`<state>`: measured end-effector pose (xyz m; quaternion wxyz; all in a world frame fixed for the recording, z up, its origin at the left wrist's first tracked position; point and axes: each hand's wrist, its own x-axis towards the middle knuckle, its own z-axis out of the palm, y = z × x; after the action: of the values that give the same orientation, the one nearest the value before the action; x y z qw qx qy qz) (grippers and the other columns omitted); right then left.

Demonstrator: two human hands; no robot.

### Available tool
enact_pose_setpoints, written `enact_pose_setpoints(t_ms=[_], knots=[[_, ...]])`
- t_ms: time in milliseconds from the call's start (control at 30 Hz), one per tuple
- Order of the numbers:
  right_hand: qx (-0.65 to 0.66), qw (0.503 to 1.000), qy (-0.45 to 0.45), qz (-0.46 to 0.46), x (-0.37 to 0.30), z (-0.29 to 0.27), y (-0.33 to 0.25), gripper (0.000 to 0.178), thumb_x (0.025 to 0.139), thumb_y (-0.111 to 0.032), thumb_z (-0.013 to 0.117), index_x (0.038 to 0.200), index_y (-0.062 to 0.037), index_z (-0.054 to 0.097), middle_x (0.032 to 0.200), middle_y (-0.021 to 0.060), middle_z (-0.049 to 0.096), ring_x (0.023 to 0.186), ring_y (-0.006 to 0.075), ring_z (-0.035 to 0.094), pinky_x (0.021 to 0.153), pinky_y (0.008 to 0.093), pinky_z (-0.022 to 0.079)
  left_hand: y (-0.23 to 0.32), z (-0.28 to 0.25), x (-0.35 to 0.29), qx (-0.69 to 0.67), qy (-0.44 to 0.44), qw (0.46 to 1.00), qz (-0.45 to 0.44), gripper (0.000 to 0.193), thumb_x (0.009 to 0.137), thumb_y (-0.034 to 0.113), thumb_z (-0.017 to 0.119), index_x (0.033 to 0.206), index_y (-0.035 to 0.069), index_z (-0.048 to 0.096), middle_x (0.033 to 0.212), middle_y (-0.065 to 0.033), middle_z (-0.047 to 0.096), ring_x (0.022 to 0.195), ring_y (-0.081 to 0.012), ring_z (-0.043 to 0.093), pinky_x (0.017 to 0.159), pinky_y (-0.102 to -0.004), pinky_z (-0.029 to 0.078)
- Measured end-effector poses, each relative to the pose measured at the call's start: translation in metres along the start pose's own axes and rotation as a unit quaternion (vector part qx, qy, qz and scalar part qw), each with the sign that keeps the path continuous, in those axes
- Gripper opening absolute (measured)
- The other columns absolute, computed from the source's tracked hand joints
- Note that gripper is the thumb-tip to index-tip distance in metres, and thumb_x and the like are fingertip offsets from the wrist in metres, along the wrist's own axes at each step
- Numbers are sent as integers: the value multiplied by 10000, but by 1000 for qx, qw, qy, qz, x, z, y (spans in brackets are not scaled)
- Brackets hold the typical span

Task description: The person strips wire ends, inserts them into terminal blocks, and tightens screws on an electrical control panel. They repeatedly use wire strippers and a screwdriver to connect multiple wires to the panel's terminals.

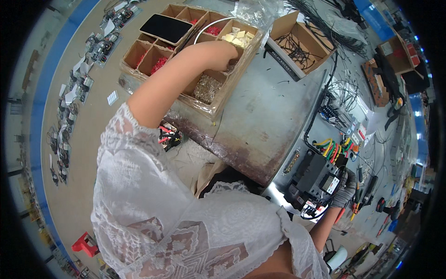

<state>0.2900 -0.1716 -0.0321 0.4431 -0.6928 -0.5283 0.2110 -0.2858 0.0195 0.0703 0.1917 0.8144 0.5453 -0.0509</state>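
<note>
My bare left hand [226, 56] reaches down into a compartment of a divided cardboard box [213, 110]. Its fingers are hidden inside. Beside it, one compartment holds cream-coloured small pieces [238, 37], and a nearer one holds shiny small metal parts [207, 89]. My right hand [344, 189], in a grey glove, is at the right side of a black electrical device [312, 176] on a metal plate. Its fingers are partly behind the device, so what they hold, if anything, does not show. Yellow, green and red wires [332, 149] run along the device's far side.
A black smartphone [166, 28] lies across the divided box. An open carton with black cables [297, 49] stands to its right. Pliers and other hand tools [364, 193] lie right of my gloved hand. A red stool [85, 244] is on the floor at lower left.
</note>
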Motion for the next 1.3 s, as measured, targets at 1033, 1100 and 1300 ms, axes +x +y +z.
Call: enact_pose_setpoints(t_ms=[1033, 1100, 1300], knots=[[-104, 994, 1, -44, -8, 10, -54, 133, 901, -71, 580, 1009, -13, 632, 941, 98, 665, 863, 166, 606, 822, 301, 476, 7, 11, 3, 36, 143, 989, -18, 111, 726, -16, 627, 836, -5, 616, 774, -189, 637, 781, -373, 619, 687, -415, 486], [-114, 992, 5, -57, -8, 11, -49, 135, 902, -69, 576, 1012, -12, 631, 943, 99, 661, 862, 168, 604, 825, 301, 475, 4, 14, 6, 46, 145, 988, -24, 131, 727, -23, 627, 856, -1, 624, 785, -193, 637, 794, -382, 615, 694, -419, 486], [-99, 994, -3, -47, -9, 10, -50, 137, 907, -64, 564, 1022, -16, 620, 948, 102, 650, 863, 172, 596, 835, 300, 469, -2, 9, 5, 39, 136, 990, -28, 139, 738, -17, 647, 875, -4, 623, 794, -195, 633, 781, -365, 618, 684, -405, 483]])
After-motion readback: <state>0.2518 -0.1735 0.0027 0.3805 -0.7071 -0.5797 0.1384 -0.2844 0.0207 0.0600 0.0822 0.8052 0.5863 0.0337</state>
